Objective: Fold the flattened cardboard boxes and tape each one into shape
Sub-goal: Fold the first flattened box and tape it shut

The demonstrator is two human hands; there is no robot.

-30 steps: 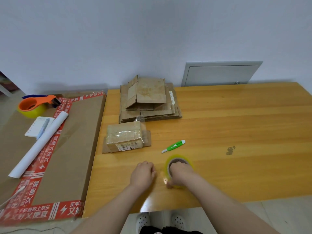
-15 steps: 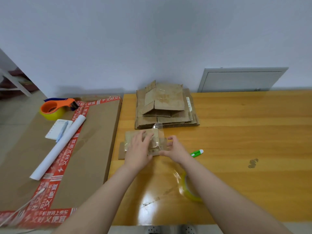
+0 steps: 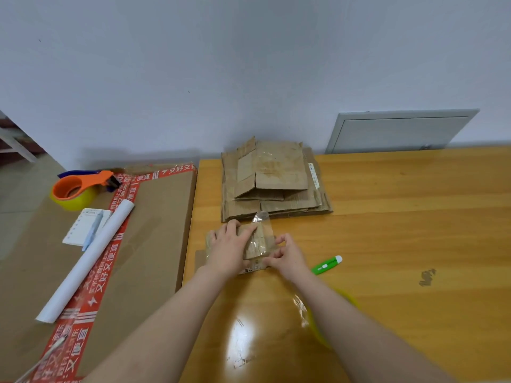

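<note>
A small folded cardboard box, wrapped in clear tape, lies on the wooden table just in front of a stack of flattened cardboard boxes. My left hand lies flat on top of the small box, fingers straight and pressing. My right hand pinches the box's right edge where a strip of clear tape sticks up. A yellow-green tape roll sits near the table's front edge, partly hidden under my right forearm.
A green utility knife lies right of my right hand. Left of the table a large flat carton with red tape carries an orange tape dispenser, a white paper roll and a notepad with a pen.
Both hands left the tape roll at the table's front and moved to the small box. Over the last half second they hold nearly the same pose on it.
</note>
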